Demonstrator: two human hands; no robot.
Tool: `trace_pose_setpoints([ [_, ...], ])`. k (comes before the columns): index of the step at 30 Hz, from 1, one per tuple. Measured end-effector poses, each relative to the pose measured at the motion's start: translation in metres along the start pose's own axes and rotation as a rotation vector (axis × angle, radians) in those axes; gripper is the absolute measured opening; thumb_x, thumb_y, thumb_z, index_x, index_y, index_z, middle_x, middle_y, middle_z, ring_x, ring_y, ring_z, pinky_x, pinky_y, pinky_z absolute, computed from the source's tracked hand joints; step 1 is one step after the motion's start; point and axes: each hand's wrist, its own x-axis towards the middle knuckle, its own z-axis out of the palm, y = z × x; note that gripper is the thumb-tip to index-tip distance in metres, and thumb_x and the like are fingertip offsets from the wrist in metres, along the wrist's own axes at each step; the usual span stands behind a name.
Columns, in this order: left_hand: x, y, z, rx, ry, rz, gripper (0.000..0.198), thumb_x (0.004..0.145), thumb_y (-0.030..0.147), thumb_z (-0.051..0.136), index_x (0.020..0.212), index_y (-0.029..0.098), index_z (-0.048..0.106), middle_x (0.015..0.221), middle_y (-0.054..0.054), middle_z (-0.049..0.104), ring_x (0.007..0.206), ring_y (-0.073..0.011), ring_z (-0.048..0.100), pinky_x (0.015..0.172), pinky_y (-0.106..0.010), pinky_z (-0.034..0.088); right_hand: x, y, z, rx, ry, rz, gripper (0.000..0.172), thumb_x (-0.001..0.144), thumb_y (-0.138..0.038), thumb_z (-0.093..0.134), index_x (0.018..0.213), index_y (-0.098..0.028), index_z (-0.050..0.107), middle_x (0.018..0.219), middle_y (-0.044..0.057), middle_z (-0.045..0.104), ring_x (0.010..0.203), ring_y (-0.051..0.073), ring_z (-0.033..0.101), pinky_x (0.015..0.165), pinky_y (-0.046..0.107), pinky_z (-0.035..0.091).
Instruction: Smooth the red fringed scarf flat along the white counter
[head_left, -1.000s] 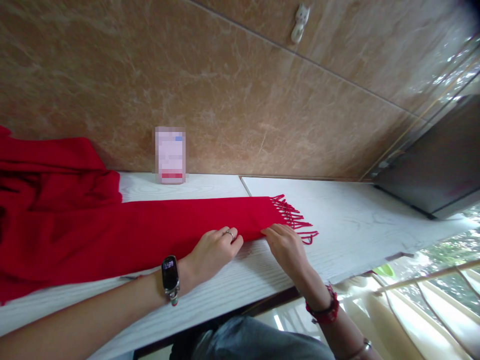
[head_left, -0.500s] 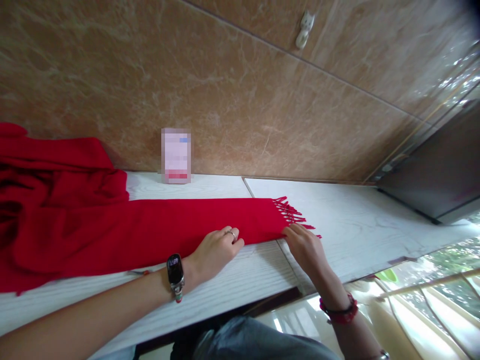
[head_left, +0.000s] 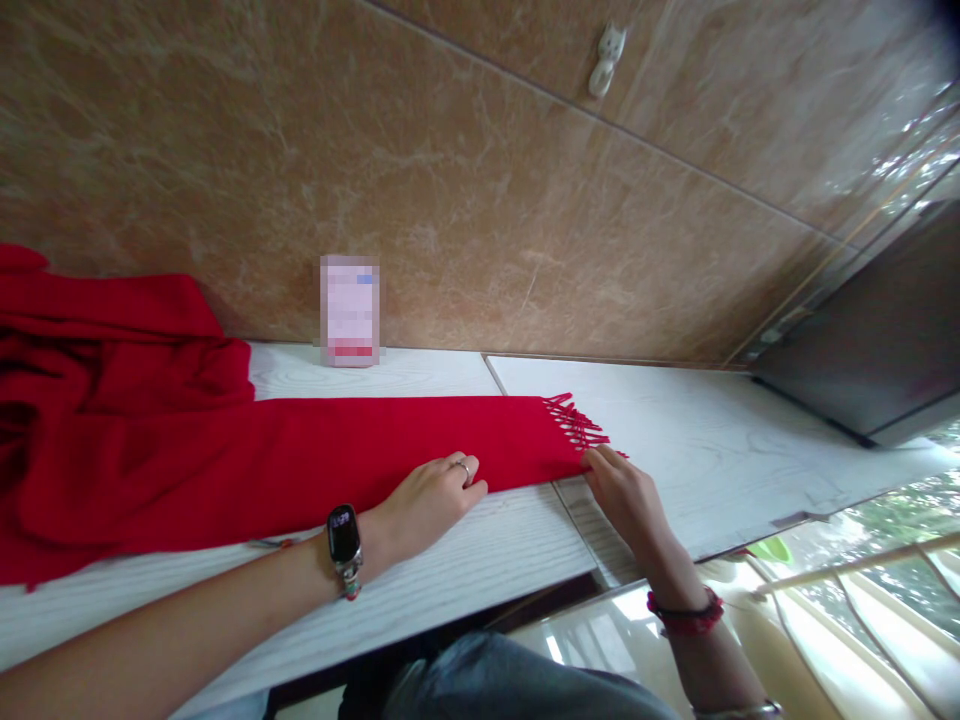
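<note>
A red fringed scarf stretches along the white wood-grain counter, its right part flat and its left part heaped in folds. My left hand, with a ring and a watch on the wrist, rests at the scarf's near edge, fingers curled down on the cloth. Further right, my right hand pinches the near corner beside the fringe; its fingertips are partly hidden. A beaded bracelet circles the right wrist.
Against the brown marbled wall stands a blurred pink-white card or box. A small white cat-shaped hook is fixed higher up. A dark panel stands at the counter's right end, and a railing lies beyond the counter.
My right hand has slid slightly to the right along the scarf's near corner, covering more of the fringe there. My left hand has stayed almost in place.
</note>
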Motion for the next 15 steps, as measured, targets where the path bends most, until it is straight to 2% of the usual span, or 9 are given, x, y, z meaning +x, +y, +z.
trace_pose_setpoints([
  [4,0.001,-0.001,0.002,-0.006,0.012,0.034,0.015,0.085,0.007,0.045,0.086,0.015,0.058,0.081,-0.003,0.053,0.082,-0.0156,0.051,0.073,-0.025,0.044,0.001,-0.001,0.002,-0.001,0.007,0.026,0.019,0.076,-0.008,0.036,0.066,-0.017,0.049,0.066,0.002,0.050,0.052,0.011,0.043,0.046,0.023,0.026],
  [8,0.000,-0.001,0.002,-0.043,-0.011,0.031,0.017,0.084,0.004,0.044,0.088,0.013,0.058,0.086,-0.004,0.055,0.083,-0.0153,0.052,0.074,-0.025,0.043,0.003,-0.004,-0.002,0.008,-0.003,0.033,0.020,0.074,-0.006,0.036,0.065,-0.017,0.049,0.067,0.002,0.051,0.053,0.011,0.044,0.046,0.022,0.027],
  [12,-0.001,-0.003,0.000,-0.158,-0.043,0.015,0.016,0.083,0.009,0.048,0.093,0.015,0.058,0.093,-0.004,0.056,0.086,-0.0157,0.051,0.079,-0.027,0.042,0.000,-0.003,-0.011,0.010,-0.142,0.023,0.024,0.073,-0.004,0.035,0.069,-0.018,0.054,0.070,0.003,0.056,0.056,0.011,0.049,0.047,0.022,0.031],
  [15,0.001,-0.004,-0.005,-0.203,-0.037,0.040,0.019,0.085,0.021,0.047,0.100,0.017,0.058,0.097,-0.003,0.056,0.089,-0.0170,0.049,0.081,-0.030,0.040,-0.008,0.000,-0.018,0.053,-0.213,0.019,0.033,0.072,0.000,0.033,0.079,-0.018,0.060,0.086,0.005,0.062,0.070,0.013,0.057,0.054,0.022,0.039],
])
